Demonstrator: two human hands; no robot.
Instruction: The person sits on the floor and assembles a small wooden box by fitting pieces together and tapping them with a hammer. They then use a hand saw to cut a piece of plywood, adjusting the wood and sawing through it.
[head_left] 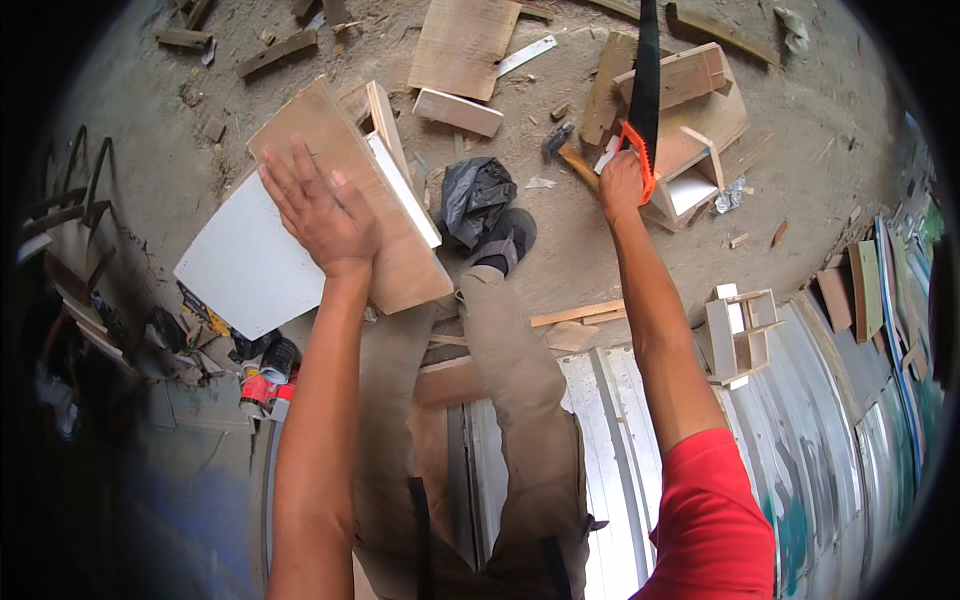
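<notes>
My left hand (325,220) lies flat, fingers spread, on a brown plywood board (405,262) at the left. A white panel (245,262) sticks out from under that board, and a white-edged wooden piece (385,130) shows beyond it. With my right hand (622,186), out to the right, I grip the orange handle of a handsaw (648,95). Its dark blade points away from me, toward the top edge, apart from the plywood. Beside this hand a hammer (577,164) rests on the ground, and an open wooden box (690,185) sits just right of it.
A black plastic bag (474,200) lies by my shoe. Wood offcuts (465,45) litter the dirt ground. A small wooden shelf unit (742,335) stands on metal sheeting (790,410) at the right. Red cans (257,393) and dark metal frames (75,190) are at the left.
</notes>
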